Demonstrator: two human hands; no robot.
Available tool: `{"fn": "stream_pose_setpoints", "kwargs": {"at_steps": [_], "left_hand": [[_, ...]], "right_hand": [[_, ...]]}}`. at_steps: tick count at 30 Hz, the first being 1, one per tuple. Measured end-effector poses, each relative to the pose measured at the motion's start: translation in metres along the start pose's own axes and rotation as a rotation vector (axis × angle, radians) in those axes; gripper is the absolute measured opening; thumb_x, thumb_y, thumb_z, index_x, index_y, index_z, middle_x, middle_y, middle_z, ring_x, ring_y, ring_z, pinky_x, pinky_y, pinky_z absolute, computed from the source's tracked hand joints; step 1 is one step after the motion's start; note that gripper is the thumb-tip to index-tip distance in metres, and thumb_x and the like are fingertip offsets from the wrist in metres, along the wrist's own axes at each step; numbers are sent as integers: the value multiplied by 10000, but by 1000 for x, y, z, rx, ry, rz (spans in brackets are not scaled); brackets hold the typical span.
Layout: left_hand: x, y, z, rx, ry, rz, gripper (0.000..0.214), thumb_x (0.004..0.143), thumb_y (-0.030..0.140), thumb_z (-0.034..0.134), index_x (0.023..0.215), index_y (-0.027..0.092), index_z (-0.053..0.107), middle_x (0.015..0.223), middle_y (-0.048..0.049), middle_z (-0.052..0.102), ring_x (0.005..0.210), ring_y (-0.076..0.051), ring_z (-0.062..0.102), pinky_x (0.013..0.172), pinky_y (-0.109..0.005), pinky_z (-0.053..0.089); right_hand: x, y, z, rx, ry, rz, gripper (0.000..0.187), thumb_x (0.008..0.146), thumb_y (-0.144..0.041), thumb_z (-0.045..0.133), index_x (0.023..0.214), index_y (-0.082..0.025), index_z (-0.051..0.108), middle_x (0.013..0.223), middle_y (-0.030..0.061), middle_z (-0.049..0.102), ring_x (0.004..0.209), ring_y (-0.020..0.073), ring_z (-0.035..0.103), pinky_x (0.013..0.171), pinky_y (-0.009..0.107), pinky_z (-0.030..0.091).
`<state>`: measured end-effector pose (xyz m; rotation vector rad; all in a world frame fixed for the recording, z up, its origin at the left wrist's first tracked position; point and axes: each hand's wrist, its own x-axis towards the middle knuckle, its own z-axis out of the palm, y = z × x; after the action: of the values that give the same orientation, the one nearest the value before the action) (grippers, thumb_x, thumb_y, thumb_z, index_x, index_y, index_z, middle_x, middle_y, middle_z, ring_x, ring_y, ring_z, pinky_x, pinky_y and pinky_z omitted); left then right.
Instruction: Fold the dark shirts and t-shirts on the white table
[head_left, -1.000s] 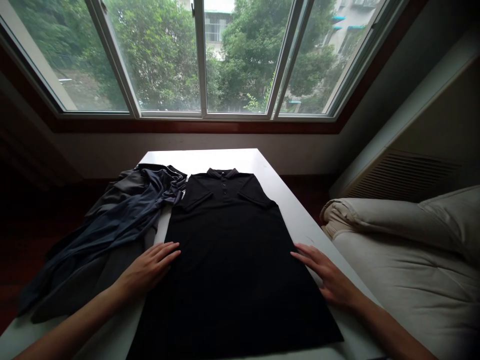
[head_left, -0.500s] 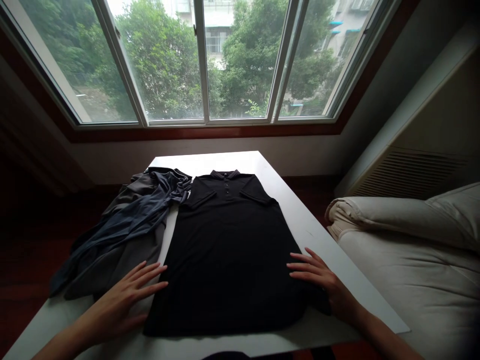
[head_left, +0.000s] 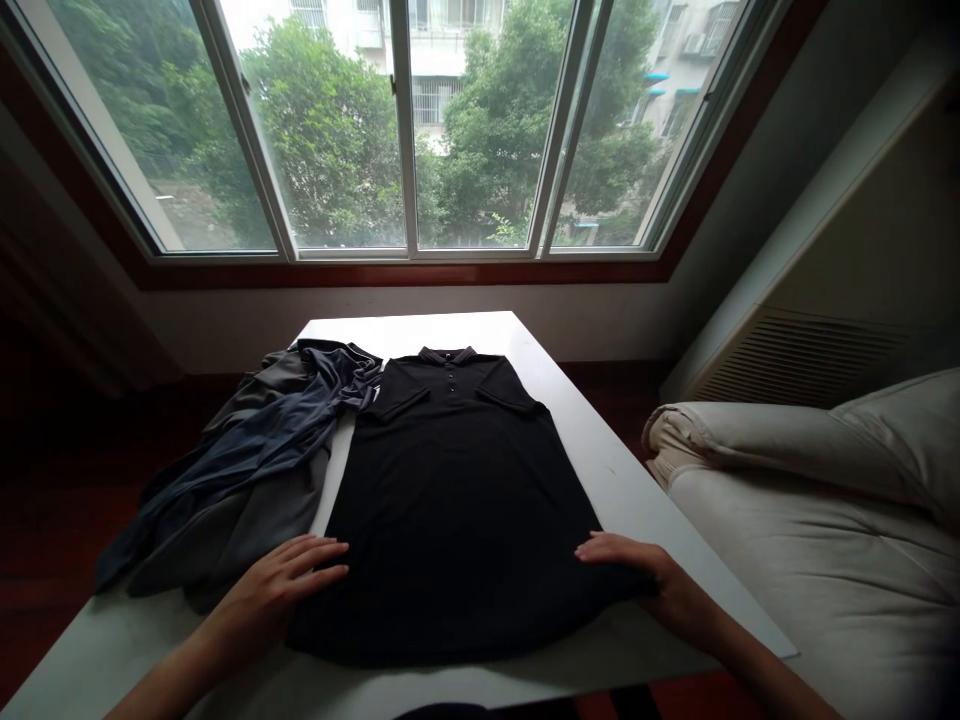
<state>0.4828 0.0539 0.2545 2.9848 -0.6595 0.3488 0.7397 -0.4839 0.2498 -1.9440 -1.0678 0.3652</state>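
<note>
Through the head camera I have a black short-sleeved polo shirt [head_left: 454,500] lying front up on the white table [head_left: 600,445], its collar [head_left: 448,356] towards the far edge and its hem just short of the near edge. My left hand [head_left: 277,585] rests at the shirt's left side near the hem, its fingers slightly apart; the thumb is hidden, so I can't tell whether it pinches anything. My right hand [head_left: 652,575] is at the opposite side, towards the near right corner, its fingers pressed close together over the cloth; its thumb is out of sight too, and I can't tell if it grips from below. The fabric there looks a little raised, while the hem bows between the hands.

I judge this to be straightening the lower body. To do it well, I'd draw both sides outward evenly, keep the hem parallel to the near edge, and stay clear of the rumpled garments [head_left: 247,460] draped over the left edge.
</note>
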Motion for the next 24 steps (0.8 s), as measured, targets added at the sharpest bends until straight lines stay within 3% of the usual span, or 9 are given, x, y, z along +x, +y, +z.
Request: {"fn": "stream_pose_setpoints", "kwargs": {"at_steps": [6,15,20,24], "left_hand": [[-7,3,-17,-57,-103,-59,831,784,-78,453,1419,432,617,1488,67,605,1361,-201,580,1103,-373,542],[-18,14,-22,37,-129,-22,996,661,-97,452,1506,425,519,1584,74,500,1417,-215,519,1153,-397,496],[-24,22,-15,68,-94,-10,899,687,-49,494,1481,370,555,1535,22,560,1383,-248,542,1150,-437,496],[-21,35,-13,20,11,-18,717,699,-45,482,1291,306,683,1335,-10,696,1239,-239,629,1090,-399,533]], "right_hand": [[0,-18,-17,9,-174,123,273,961,-477,660,1085,-287,813,1198,95,759,1296,342,618,1198,573,388],[2,-30,-26,44,-276,147,290,938,-537,680,993,-294,828,1141,109,766,1317,351,600,1181,566,394],[-2,-32,-29,33,-260,164,355,928,-586,668,1006,-277,824,1119,117,758,1278,355,616,1134,547,445],[-8,-31,-32,48,-296,222,368,930,-596,656,980,-265,811,992,86,750,1016,291,696,996,459,540]]}}
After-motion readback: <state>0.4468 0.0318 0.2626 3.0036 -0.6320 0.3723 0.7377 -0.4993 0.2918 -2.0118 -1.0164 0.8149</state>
